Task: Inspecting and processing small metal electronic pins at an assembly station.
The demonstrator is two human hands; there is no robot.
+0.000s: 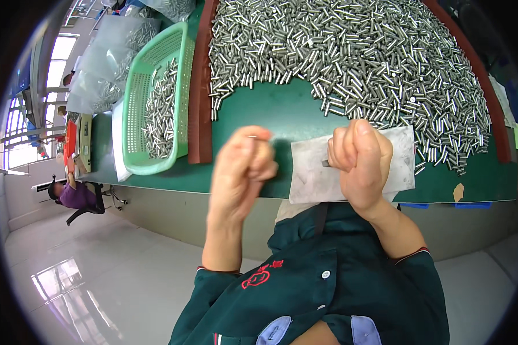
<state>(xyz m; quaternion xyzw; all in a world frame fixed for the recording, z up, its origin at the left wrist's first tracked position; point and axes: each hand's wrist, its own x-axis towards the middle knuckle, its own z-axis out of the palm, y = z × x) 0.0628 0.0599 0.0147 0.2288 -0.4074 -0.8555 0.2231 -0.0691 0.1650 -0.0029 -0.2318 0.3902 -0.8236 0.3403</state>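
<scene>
My left hand (242,161) is raised above the near edge of the green table, its fingers curled into a fist and slightly smeared. Whatever lies inside that fist is hidden. To its right, my right hand (362,158) is closed over a white cloth (311,178). The end of a short metal pin (326,163) pokes out from under its curled fingers; any others in that hand are hidden. Beyond both hands spreads a thick layer of loose, shiny metal pins (351,52), with a bare green patch of tabletop (265,109) in front of it.
Brown rails (201,103) border the pins left and right. A green plastic basket (184,115) with more pins stands at the left, beside clear bags (98,75) of parts. Farther left are a scale (84,141) and a seated person in purple (77,195).
</scene>
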